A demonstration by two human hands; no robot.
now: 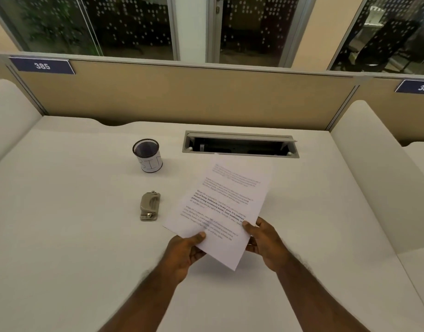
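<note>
White printed sheet (226,207), light, floppy, creases easily; left hand (184,255) and right hand (266,243) pinch lower edge, centre frame.

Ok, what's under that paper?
Only white desk shows around the printed sheet. The left hand and right hand pinch its near edge, thumbs on top; their fingers go underneath, mostly hidden. The desk patch beneath it is covered, so anything there cannot be seen.
</note>
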